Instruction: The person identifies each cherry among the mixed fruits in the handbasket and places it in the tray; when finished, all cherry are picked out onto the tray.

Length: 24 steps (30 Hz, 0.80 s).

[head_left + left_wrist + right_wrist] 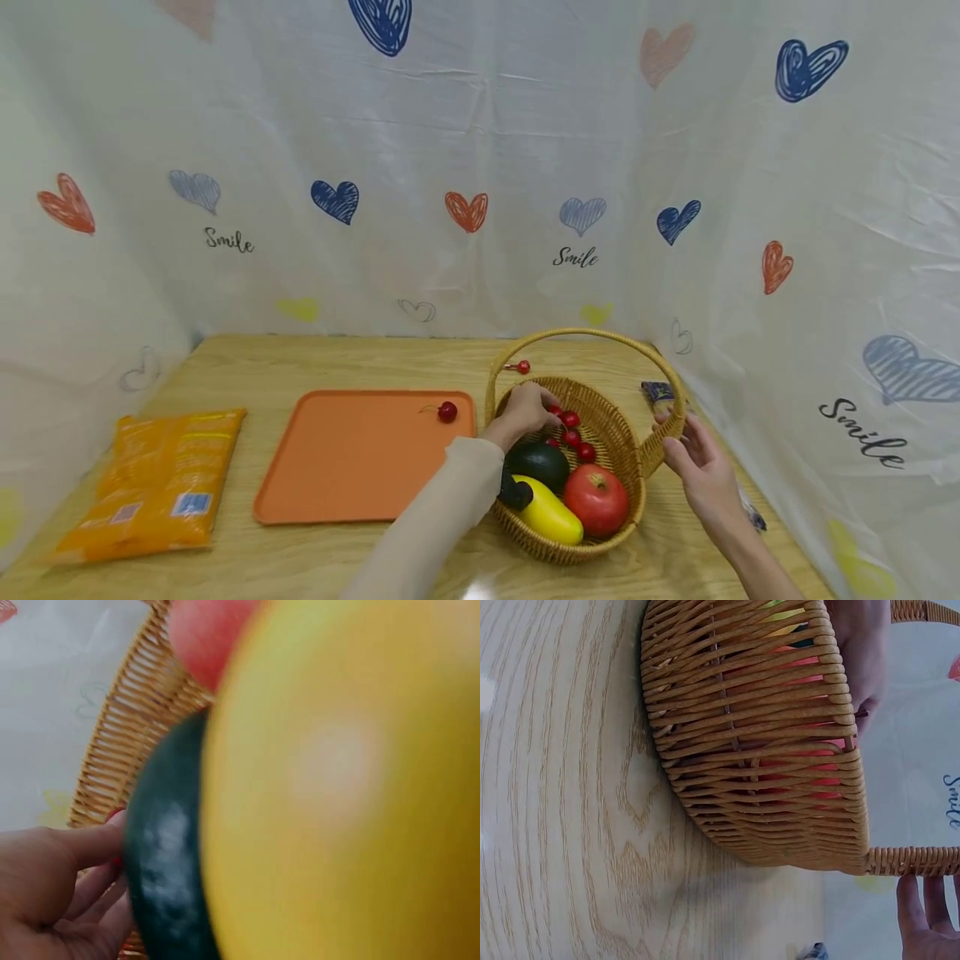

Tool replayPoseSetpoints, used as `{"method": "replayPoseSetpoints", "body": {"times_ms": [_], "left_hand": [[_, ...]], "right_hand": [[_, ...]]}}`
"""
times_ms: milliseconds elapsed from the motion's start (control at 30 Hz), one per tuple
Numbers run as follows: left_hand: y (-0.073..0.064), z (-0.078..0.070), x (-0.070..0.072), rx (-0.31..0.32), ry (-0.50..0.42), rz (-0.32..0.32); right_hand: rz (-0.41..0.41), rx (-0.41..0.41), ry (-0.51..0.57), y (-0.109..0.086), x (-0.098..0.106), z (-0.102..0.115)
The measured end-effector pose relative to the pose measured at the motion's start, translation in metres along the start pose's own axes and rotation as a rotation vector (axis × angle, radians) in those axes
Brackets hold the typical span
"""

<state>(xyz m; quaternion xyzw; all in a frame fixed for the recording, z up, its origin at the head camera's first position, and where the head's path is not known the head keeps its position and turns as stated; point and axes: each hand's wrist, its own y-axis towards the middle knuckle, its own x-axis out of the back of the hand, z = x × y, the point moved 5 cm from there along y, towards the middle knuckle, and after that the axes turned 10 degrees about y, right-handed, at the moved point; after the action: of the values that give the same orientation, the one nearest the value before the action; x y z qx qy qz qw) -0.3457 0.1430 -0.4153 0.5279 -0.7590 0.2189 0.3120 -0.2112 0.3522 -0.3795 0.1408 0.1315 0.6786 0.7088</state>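
Note:
A wicker basket (628,429) holds a dark green avocado-shaped fruit (542,463), a yellow long fruit (551,512), a pomegranate (597,500) and several cherries (571,437). My left hand (525,410) reaches in over the left rim, thumb and fingers pinching at a red cherry (115,814) beside the green fruit. The yellow fruit fills much of the left wrist view. At the basket's right side, my right hand (703,471) grips the lower end of the arched handle (663,437), thumb in front and fingers behind.
An orange tray (360,458) lies left of the basket, with one cherry (447,412) near its far right corner. Another small red cherry (522,367) lies behind the basket. An orange packet (161,483) is at far left; a dark-printed packet (658,393) sits behind the right hand.

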Motion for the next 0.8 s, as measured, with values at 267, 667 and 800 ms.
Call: {"method": "replayPoseSetpoints", "body": {"times_ms": [267, 667, 800], "left_hand": [[-0.015, -0.018, 0.011, -0.074, -0.069, 0.022], [-0.088, -0.018, 0.027, -0.296, -0.071, 0.181], [-0.114, -0.013, 0.031, -0.329, -0.116, 0.226]], "right_hand": [[0.004, 0.004, -0.001, -0.002, -0.003, 0.003], [-0.002, 0.012, 0.025, -0.003, -0.005, 0.000], [0.005, 0.027, 0.031, -0.002, -0.006, 0.003]]}}
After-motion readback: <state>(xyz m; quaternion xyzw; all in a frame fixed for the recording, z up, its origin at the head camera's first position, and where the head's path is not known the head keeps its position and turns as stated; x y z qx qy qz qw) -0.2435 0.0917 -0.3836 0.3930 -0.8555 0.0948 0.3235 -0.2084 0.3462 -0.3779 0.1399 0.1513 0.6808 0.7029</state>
